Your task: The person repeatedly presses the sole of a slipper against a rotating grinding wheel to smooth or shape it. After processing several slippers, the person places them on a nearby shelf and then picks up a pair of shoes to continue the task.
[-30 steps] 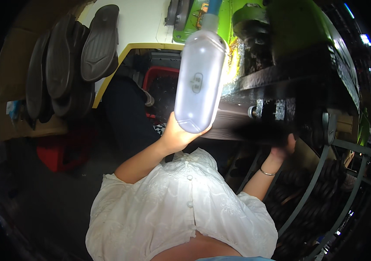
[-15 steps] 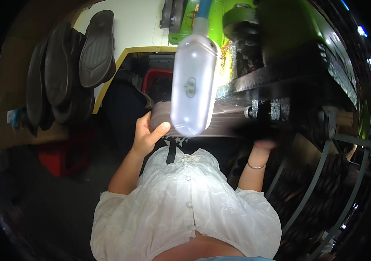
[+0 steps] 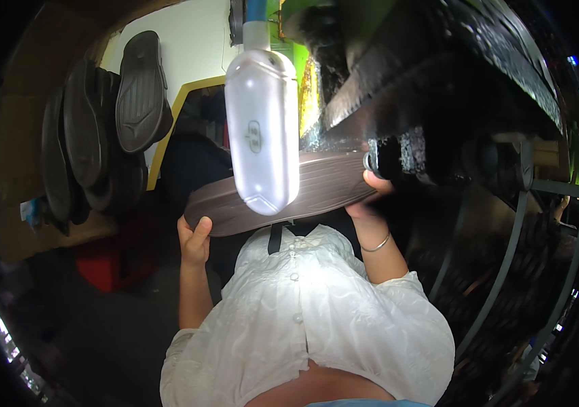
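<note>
A long grey-brown shoe sole (image 3: 330, 178) is held crosswise in front of my body, its left end lower than its right. My left hand (image 3: 196, 239) grips the left end, thumb on top. At the other end my right hand (image 3: 371, 195) holds the edge, with the thumb visible and the other fingers hidden. That end lies against a small roller (image 3: 369, 161) on a dark machine (image 3: 425, 102). A bright white lamp (image 3: 262, 136) hangs in front and hides part of the sole's middle.
Several similar soles (image 3: 86, 136) are piled on the left by a cardboard box (image 3: 18, 163), with one sole (image 3: 141, 95) on a white surface (image 3: 201, 34). A red stool (image 3: 116, 258) stands on the floor below. Grey metal rack bars (image 3: 507, 251) rise on the right.
The sole has swung so its left end is lower and farther left, my left hand moving with it. My right hand, blurred before, now shows at the right end. The view has shifted.
</note>
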`<move>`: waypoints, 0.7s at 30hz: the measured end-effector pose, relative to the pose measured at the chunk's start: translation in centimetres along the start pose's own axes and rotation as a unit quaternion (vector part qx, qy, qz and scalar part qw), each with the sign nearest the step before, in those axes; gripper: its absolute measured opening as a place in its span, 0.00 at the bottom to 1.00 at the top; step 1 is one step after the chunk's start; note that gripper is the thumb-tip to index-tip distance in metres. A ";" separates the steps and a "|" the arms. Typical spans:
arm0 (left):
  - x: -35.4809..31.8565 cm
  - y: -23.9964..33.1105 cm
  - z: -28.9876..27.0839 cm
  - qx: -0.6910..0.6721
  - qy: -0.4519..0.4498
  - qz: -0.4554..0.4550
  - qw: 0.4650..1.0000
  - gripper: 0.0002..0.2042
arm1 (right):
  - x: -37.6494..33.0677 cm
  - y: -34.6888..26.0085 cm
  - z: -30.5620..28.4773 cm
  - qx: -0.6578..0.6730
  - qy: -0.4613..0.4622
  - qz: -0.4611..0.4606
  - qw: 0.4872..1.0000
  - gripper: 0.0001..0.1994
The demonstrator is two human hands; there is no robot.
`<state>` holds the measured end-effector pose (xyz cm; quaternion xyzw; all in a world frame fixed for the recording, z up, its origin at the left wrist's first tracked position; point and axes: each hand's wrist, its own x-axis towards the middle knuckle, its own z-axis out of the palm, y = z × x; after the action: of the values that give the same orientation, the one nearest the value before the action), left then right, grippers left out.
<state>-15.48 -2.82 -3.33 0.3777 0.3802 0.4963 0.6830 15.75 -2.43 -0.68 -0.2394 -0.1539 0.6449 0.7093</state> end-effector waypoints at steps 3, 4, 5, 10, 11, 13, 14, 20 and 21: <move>0.0 -1.0 -0.5 0.024 0.008 0.005 1.000 0.23 | 0.3 0.4 2.1 -0.027 -0.006 -0.041 0.999 0.22; 0.1 -1.2 -0.6 0.037 0.000 -0.010 0.999 0.22 | 0.3 0.5 2.1 -0.026 -0.001 -0.043 0.999 0.22; 0.3 -1.5 -0.6 0.051 -0.009 -0.025 0.998 0.22 | 0.5 0.6 2.1 -0.025 0.006 -0.045 0.999 0.22; 1.4 -3.3 -0.4 0.168 -0.114 -0.111 0.973 0.20 | 1.2 -0.4 3.2 -0.095 -0.001 -0.028 0.995 0.21; 1.5 -4.1 0.1 0.208 -0.118 -0.132 0.962 0.20 | 1.5 -0.8 3.7 -0.126 -0.004 -0.009 0.992 0.19; 1.8 -5.9 1.9 0.298 -0.148 -0.132 0.934 0.22 | 2.0 -1.4 4.0 -0.206 -0.032 0.026 0.978 0.18; 2.1 -6.8 2.4 0.393 -0.185 -0.130 0.891 0.24 | 2.4 -1.6 4.1 -0.245 -0.048 0.044 0.967 0.17; 5.2 -1.5 14.4 0.257 -0.097 0.080 0.958 0.17 | 4.3 -4.3 7.8 -0.427 -0.168 0.114 0.881 0.18; 6.2 -0.5 15.2 0.254 -0.106 0.104 0.956 0.15 | 4.5 -4.7 7.9 -0.436 -0.179 0.128 0.872 0.18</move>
<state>-0.35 0.98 1.76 0.6272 0.3773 0.4087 0.5452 16.10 2.87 8.08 -0.4229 -0.5118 0.6292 0.4041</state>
